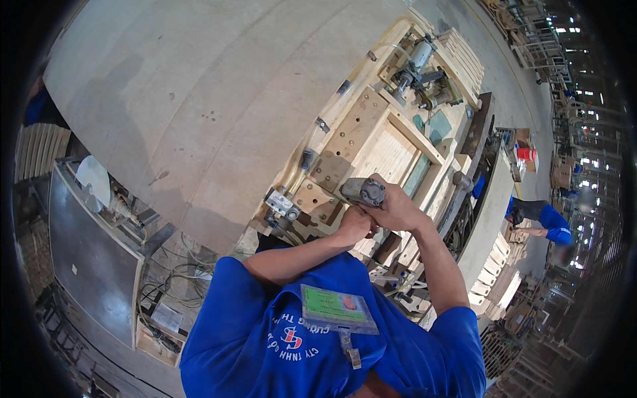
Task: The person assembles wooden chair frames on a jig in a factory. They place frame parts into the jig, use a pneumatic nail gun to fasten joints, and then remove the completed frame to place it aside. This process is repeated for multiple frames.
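Note:
My right hand [396, 205] is wrapped round a grey power tool [363, 192], whose rounded metal rear end faces up; its working end is hidden beneath. Close below it, my left hand [356, 224] is closed, its fingers curled by the tool's lower side. What those fingers hold, if anything, I cannot make out. Under and beyond both hands lies a pale wooden frame [415, 136] with a slatted panel [383, 159] inside it. It rests in a wooden jig with a bolted plywood plate [345, 136] along its left side.
At the jig's far end sits a pneumatic cylinder [418, 56]. A small valve block [282, 204] with hoses is near my left forearm. A dark-topped table [93, 245] stands at left, cables beside it. Another person [547, 219] in blue works at right, past a long bench [483, 225].

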`<state>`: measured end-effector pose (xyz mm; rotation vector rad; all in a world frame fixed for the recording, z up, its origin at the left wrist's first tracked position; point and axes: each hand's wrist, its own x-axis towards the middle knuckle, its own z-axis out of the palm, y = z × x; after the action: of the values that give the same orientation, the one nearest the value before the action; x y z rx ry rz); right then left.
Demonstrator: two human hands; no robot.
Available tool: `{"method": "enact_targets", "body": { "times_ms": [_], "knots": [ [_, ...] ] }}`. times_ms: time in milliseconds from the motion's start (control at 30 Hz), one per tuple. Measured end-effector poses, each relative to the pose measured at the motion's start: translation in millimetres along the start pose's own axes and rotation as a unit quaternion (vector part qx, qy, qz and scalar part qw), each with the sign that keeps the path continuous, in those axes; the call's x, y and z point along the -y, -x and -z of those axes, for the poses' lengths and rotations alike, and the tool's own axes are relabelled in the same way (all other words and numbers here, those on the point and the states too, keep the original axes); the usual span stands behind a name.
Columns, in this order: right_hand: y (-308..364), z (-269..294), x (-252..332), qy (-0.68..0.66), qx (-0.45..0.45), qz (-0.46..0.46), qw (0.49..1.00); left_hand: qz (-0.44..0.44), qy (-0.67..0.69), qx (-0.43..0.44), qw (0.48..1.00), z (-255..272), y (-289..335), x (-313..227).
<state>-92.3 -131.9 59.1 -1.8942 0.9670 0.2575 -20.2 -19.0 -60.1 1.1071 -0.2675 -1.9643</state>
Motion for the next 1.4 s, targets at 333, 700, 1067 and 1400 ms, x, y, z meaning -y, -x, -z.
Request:
{"method": "enact_targets", "body": {
  "times_ms": [333, 700, 1067, 1400],
  "knots": [
    [59.3, -8.7, -5.3, -0.05, -0.14, -0.015, 0.989, 0.01, -0.171, 0.032, 0.985, -5.5, 38.0, -16.4],
    [295.0, 7.2, -81.0, -0.181, -0.499, -0.279, 0.8, -0.343, -0.398, -0.188, 0.83, 77.6, 121.4, -112.8],
    [384.1, -30.9, -279.5, 0.165, -0.555, -0.462, 0.672, -0.346, -0.622, -0.098, 0.695, 16.2, 121.5, -86.1],
    [344.7, -65.5, -260.6, 0.246, -0.649, -0.265, 0.67, -0.309, -0.755, 0.084, 0.572, -47.0, 3.0, -33.7]
  ]
}}
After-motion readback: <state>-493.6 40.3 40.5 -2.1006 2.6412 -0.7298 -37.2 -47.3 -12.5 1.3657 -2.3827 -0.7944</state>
